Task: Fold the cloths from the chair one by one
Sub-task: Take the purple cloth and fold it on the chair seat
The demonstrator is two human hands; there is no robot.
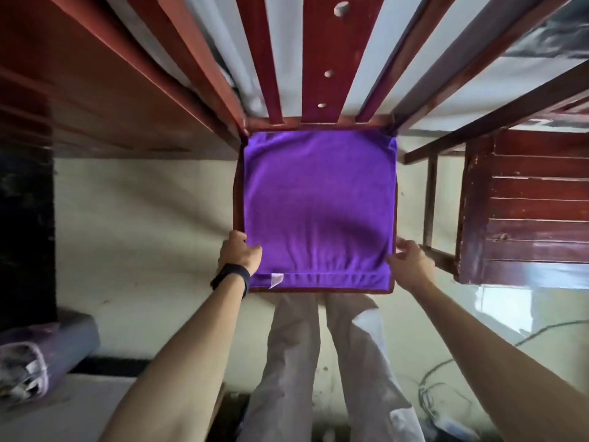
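A purple cloth (318,199) lies spread flat over the seat of a dark red wooden chair (318,122), covering almost all of it. A small white label shows at its near left corner. My left hand (240,252), with a black band on the wrist, pinches the cloth's left edge close to the near corner. My right hand (409,260) holds the right edge close to the near right corner, fingers curled on the fabric. Both hands sit at the seat's sides.
The chair's slatted back rises away from me. A dark red wooden cabinet (526,205) stands at the right, a second chair frame (430,193) beside it. A rolled purple mat (41,355) lies at the lower left. Cables (446,378) trail on the floor at right.
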